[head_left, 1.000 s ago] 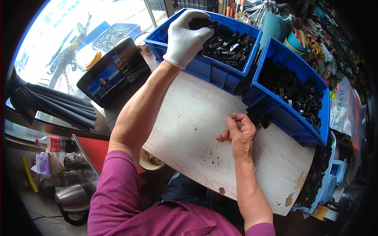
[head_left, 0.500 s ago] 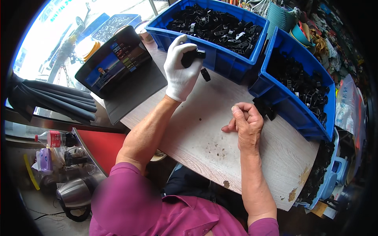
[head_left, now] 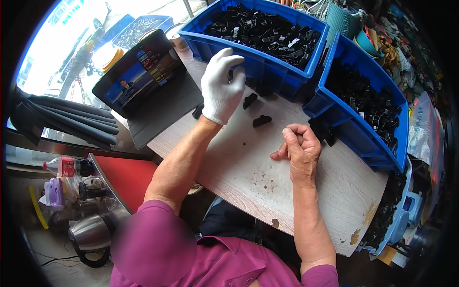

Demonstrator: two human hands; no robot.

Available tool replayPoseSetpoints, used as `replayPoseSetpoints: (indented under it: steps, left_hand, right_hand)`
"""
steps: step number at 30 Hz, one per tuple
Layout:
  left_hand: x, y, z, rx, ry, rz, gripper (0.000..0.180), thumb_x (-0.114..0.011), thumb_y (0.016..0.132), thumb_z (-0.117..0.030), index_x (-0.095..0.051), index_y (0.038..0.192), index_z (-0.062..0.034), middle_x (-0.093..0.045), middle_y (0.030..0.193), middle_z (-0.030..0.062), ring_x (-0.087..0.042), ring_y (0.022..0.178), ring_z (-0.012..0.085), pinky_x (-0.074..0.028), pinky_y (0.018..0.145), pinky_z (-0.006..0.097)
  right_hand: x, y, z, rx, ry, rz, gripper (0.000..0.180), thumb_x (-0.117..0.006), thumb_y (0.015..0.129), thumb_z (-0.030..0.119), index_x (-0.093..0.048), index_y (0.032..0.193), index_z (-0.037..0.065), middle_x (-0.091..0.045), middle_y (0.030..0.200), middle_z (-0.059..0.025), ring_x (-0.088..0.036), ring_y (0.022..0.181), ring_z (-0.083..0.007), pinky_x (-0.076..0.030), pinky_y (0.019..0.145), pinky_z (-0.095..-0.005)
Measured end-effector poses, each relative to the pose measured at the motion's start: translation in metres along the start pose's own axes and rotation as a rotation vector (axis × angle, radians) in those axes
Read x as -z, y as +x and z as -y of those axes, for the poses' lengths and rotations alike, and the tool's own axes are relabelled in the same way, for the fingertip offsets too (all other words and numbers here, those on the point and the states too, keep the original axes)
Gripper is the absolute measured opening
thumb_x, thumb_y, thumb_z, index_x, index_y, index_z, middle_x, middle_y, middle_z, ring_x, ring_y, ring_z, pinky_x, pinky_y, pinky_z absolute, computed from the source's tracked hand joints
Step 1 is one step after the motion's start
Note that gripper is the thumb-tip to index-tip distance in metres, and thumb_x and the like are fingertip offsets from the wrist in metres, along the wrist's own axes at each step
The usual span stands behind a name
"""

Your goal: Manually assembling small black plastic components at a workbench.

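My left hand (head_left: 223, 88), in a white knitted glove, is over the table beside the near wall of the long blue bin (head_left: 267, 62). Its thumb and fingers are curved and apart; a bit of black shows between them, and I cannot tell whether it lies behind. Small black plastic pieces lie loose around it, one a dark piece (head_left: 250, 100) by the glove and another black piece (head_left: 262, 121) closer to me. My bare right hand (head_left: 302, 150) rests over the table, fingers curled and thumb against the forefinger. Whatever it may hold is hidden.
Black parts fill the long bin and a second blue bin (head_left: 358, 126) at the right. More black pieces (head_left: 322, 131) lie against that bin. A tablet (head_left: 138, 71) on a dark stand occupies the table's left. A steel kettle (head_left: 91, 234) stands at lower left.
My gloved left hand has let go of black pieces, which now lie on the table, and its fingers have opened. My right hand has stayed in place.
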State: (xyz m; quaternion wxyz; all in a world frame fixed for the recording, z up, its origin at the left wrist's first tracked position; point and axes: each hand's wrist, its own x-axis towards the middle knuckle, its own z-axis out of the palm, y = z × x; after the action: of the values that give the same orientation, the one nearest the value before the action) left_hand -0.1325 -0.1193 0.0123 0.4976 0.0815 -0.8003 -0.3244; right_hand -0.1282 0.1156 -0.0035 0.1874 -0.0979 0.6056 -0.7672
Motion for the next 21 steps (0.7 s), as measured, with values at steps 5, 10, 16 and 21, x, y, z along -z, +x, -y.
replayPoseSetpoints:
  steps: [5,10,16,21]
  left_hand:
    - [0.034,0.010,-0.016,0.290,-0.259,0.062,0.020,-0.065,0.091,0.000,-0.074,0.108,0.0010,-0.076,0.096,0.0081,-0.070,0.088,0.0115,-0.055,0.082,0.025]
    - [0.073,-0.026,-0.004,0.034,0.256,0.175,0.036,-0.076,0.083,-0.012,-0.070,0.118,-0.0066,-0.066,0.126,0.0186,-0.061,0.118,0.0351,-0.048,0.102,0.041]
    - [0.062,-0.057,-0.005,0.035,0.393,0.458,0.069,-0.073,0.087,-0.038,-0.050,0.142,-0.0030,-0.050,0.140,0.0275,-0.043,0.132,0.0460,-0.034,0.112,0.053]
    - [0.025,-0.063,-0.021,0.039,0.258,0.478,0.084,-0.078,0.081,-0.042,-0.043,0.148,-0.0038,-0.039,0.147,0.0336,-0.036,0.135,0.0558,-0.033,0.112,0.062]
  right_hand:
    - [0.002,0.001,0.001,0.006,-0.010,0.000,0.015,-0.070,0.097,0.014,-0.065,0.099,0.001,-0.057,0.061,0.0021,-0.052,0.051,-0.0032,-0.059,0.050,-0.0273]
    - [0.002,0.001,-0.001,0.013,-0.010,0.000,0.014,-0.070,0.097,0.014,-0.065,0.099,0.000,-0.057,0.061,0.0018,-0.052,0.051,-0.0030,-0.059,0.050,-0.0274]
    - [0.001,0.000,0.002,0.025,-0.013,0.003,0.014,-0.069,0.097,0.013,-0.065,0.099,0.000,-0.058,0.061,0.0014,-0.053,0.051,-0.0031,-0.060,0.051,-0.0275]
    - [-0.001,-0.001,0.000,0.012,-0.007,-0.001,0.014,-0.070,0.097,0.013,-0.066,0.099,0.000,-0.059,0.062,0.0009,-0.054,0.051,-0.0036,-0.060,0.051,-0.0278]
